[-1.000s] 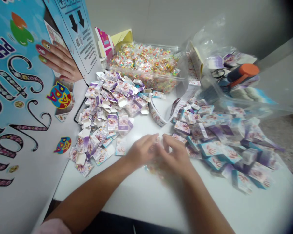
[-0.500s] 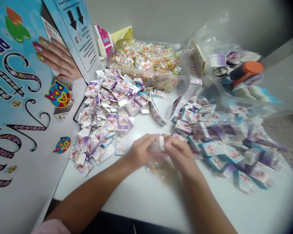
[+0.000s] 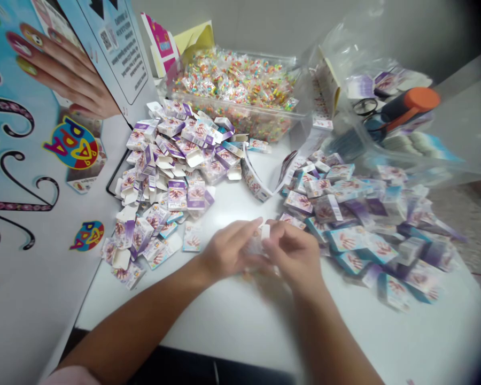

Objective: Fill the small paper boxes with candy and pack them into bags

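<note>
A small box (image 3: 260, 239) (white flap up) is clamped between the left hand (image 3: 224, 255) and right hand (image 3: 294, 254) above the surface (image 3: 240, 321).

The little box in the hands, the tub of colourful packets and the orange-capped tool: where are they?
little box (image 3: 260, 238), head view, on its white end flap.
tub of colourful packets (image 3: 248, 120), head view, on its clear front wall.
orange-capped tool (image 3: 419, 99), head view, on the orange cap.

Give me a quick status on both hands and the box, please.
Left hand and right hand both in grip on one small box, flap open. Open boxes left, closed boxes right. Table before hands bare.
</note>
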{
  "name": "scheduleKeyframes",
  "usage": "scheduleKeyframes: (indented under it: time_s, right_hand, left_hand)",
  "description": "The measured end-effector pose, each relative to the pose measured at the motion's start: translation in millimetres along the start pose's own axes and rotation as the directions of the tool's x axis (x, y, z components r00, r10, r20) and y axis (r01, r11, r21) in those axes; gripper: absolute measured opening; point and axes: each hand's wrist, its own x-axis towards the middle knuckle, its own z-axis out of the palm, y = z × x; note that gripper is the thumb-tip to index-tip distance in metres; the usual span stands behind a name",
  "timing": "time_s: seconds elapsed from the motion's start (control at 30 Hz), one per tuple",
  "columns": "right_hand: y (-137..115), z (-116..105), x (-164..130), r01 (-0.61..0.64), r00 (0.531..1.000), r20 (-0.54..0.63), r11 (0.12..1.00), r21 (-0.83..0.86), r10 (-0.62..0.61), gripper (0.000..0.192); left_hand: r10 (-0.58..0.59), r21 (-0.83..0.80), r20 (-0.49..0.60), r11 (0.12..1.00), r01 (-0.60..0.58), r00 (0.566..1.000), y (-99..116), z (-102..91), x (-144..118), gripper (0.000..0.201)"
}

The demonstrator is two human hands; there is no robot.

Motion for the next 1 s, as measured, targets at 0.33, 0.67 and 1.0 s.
scheduleKeyframes:
  time_s: [0.33,0.67,1.0]
  right_hand:
    - [4,-20,5,0.039,0.988,0.151,0.985,-0.171,-0.013,0.03]
    - [6,-9,-1,0.217,0.965,0.223,0.906,-0.364,-0.142,0.03]
    - [9,-5,-2,0.286,0.944,0.3,0.786,-0.548,-0.135,0.026]
  left_hand:
    - [-0.024,0.056,0.048,0.998,0.022,0.999,-4,2.8,0,0.063]
    - [-0.095,0.091,-0.045,0.991,0.099,0.994,-2,7.3,-3,0.048]
    - [-0.246,0.103,-0.073,0.962,0.253,0.966,0,11.3,-8,0.044]
